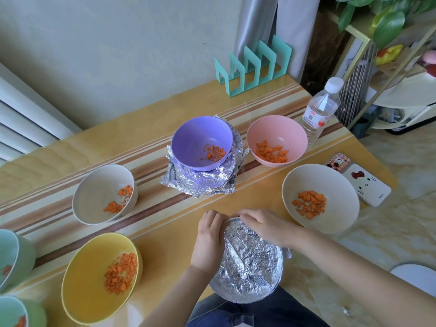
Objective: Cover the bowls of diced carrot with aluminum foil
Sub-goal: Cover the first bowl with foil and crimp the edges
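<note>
Foil-covered bowl (250, 263) at near counter (165, 223) edge, foil crinkled across whole top. Left hand (208, 241) flat along its left rim, fingers straight, pressing foil. Right hand (264, 226) across far rim, fingers laid down on foil fold. Yellow bowl (101, 277) near left forearm, carrot uncovered. Beige bowl (318, 197) close to right wrist, near right counter edge. Bare counter strip beyond hands. Farther: purple bowl (201, 142) sitting on loose foil sheet (200, 184); pink bowl (277, 140) beside it, apart.
</note>
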Demonstrator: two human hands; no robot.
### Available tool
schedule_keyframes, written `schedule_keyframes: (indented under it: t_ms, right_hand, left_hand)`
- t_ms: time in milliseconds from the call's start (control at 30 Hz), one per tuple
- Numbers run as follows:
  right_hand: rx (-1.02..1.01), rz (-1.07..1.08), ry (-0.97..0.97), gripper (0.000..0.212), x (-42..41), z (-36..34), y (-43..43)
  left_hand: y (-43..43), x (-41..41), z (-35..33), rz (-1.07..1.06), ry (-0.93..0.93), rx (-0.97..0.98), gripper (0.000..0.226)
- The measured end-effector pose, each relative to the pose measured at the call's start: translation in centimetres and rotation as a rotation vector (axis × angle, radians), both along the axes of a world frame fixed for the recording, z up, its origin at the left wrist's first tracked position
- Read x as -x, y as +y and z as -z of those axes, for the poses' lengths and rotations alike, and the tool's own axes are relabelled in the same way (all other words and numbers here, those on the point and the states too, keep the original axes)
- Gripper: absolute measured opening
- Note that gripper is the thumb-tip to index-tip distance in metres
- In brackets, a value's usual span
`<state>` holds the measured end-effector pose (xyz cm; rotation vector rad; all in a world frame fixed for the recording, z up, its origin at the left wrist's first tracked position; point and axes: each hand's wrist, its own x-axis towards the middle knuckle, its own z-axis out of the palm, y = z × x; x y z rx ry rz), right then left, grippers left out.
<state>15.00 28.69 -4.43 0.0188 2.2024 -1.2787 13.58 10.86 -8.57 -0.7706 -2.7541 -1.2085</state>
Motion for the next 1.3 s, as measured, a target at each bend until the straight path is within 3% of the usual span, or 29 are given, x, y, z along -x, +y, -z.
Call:
schedule_keyframes:
  t_ms: [200, 367, 467, 567, 733, 833, 900, 1167, 1300]
  right_hand:
    - [0.174, 0.106, -0.21, 0.052, 0.6, 0.2, 0.0]
    - [0.202, 0.125, -0.234, 0.069, 1.2, -0.3, 0.2]
    - [0.226, 0.142, -0.251, 0.069, 1.0, 0.1, 0.2]
    - [0.183, 0.114, -0.27, 0.075, 0.9, 0.1, 0.3]
    - [0.0, 0.09, -0.186, 0.11, 1.2, 0.4, 0.6]
    - [0.024, 0.082, -0.155, 0.069, 1.3, 0.1, 0.7]
    - [-0.005, 0.041, -0.141, 0.054, 1.4, 0.0, 0.5]
    - [-0.213, -0.037, 0.031, 0.03, 2.4, 0.3, 0.0]
    - [-0.323, -0.086, 0.075, 0.035, 2.8, 0.6, -0.5]
  left_hand:
    - [-0.2, -0.1, -0.2, -0.001, 0.002, 0.004, 0.01]
    - [-0.3, -0.3, -0.5, -0.052, -0.058, -0.014, 0.011]
    - [-0.4, -0.3, -0.6, -0.051, -0.056, -0.016, 0.019]
    - [-0.4, -0.3, -0.5, -0.05, -0.082, -0.021, 0.02]
    - [-0.3, -0.1, -0.7, -0.145, -0.109, -0.076, 0.016]
    - [-0.4, 0.1, -0.6, -0.175, -0.126, -0.074, 0.012]
    - [-0.5, 0.1, -0.4, -0.208, -0.172, -0.081, 0.016]
    - [-0.4, 0.5, -0.3, -0.357, -0.284, -0.11, 0.019]
    - [-0.2, 0.3, 0.0, -0.395, -0.323, -0.103, 0.023]
